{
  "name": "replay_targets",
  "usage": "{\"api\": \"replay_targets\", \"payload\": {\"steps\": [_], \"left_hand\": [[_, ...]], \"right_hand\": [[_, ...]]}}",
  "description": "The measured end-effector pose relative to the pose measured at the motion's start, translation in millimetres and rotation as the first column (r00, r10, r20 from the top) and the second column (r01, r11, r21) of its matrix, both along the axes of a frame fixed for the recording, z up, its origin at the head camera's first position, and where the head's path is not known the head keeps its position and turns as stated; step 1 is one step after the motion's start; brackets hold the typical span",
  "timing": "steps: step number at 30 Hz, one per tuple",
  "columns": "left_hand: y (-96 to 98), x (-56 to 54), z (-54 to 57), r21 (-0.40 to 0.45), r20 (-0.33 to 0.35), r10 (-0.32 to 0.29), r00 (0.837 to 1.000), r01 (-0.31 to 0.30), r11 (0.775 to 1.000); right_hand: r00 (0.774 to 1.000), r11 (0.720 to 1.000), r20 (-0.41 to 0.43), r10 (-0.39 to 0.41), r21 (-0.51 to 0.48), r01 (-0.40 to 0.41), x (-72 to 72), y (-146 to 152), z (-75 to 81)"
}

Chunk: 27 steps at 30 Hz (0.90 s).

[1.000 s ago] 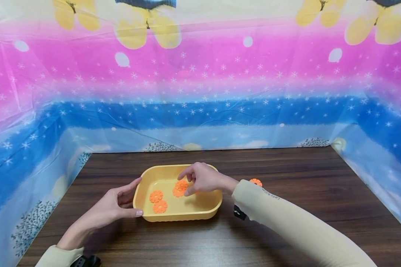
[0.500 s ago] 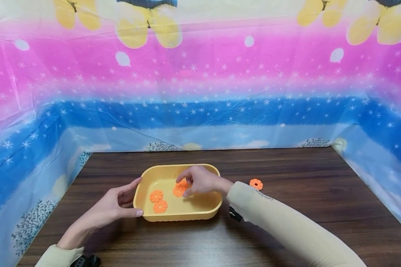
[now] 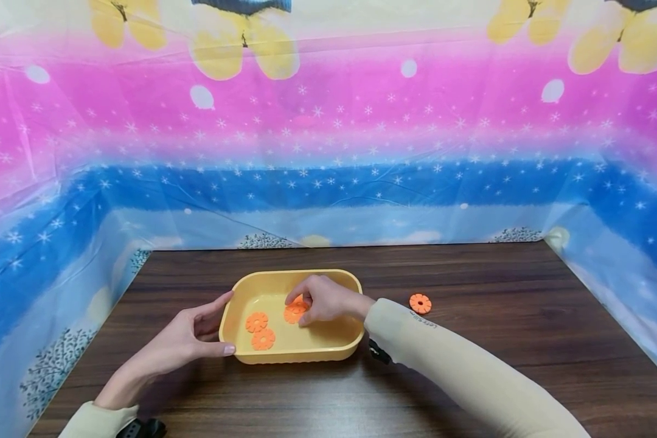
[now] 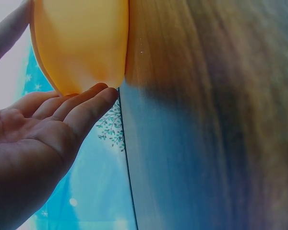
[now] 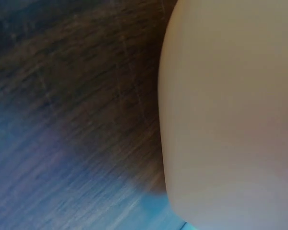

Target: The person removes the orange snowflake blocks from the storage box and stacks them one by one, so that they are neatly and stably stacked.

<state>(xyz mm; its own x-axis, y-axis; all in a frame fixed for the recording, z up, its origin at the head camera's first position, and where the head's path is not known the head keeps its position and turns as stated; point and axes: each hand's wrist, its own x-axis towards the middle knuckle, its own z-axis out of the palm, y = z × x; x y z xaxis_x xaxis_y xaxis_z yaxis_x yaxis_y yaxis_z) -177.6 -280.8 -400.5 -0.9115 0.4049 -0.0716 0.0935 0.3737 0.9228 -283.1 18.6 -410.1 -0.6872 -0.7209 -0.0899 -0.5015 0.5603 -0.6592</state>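
A yellow oblong plastic basin (image 3: 292, 356) stands on the table. My left hand (image 3: 177, 337) holds its left end, thumb at the near corner and fingers at the far side; the left wrist view shows those fingers against the basin wall. Inside lie orange notched discs: two at the left, one (image 3: 257, 322) touching the other (image 3: 263, 339), and overlapping discs (image 3: 294, 312) near the middle. My right hand (image 3: 324, 299) reaches into the basin over these middle discs, its index finger and thumb bent and apart. It hides part of them. Only the basin's outside shows in the right wrist view.
One more orange disc (image 3: 420, 303) lies flat on the dark wood table (image 3: 471, 274), right of the basin and behind my right sleeve (image 3: 449, 347). A patterned cloth (image 3: 328, 182) hangs around the table's back and sides.
My right hand has moved slightly left and nearer within the basin, its sleeve uncovering the disc on the table. The left hand, the basin and the discs have stayed put.
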Motion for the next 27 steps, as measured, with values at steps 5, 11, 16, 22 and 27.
{"api": "replay_targets", "payload": {"steps": [5,11,16,22,27], "left_hand": [[0.0,-0.2,-0.3,-0.002,-0.001,0.001,1.000,-0.001,1.000],[-0.3,-0.2,-0.5,-0.002,0.001,0.001,1.000,-0.001,1.000],[-1.2,0.3,-1.7,0.029,0.017,-0.005,1.000,0.005,1.000],[-1.4,0.4,-2.3,0.036,0.020,-0.008,1.000,0.007,0.999],[-0.7,0.0,-1.4,0.031,0.024,-0.005,1.000,0.004,1.000]], "right_hand": [[1.000,1.000,-0.002,-0.009,0.021,0.009,0.5,-1.2,0.1],[1.000,0.999,0.003,-0.007,0.039,0.007,2.3,-3.6,0.9],[1.000,0.999,-0.009,0.007,0.050,-0.007,4.7,-6.7,0.3],[0.999,0.998,-0.018,0.033,0.050,-0.032,5.8,-9.0,-0.1],[1.000,0.999,0.005,-0.027,0.040,0.027,4.3,-5.6,3.2]]}}
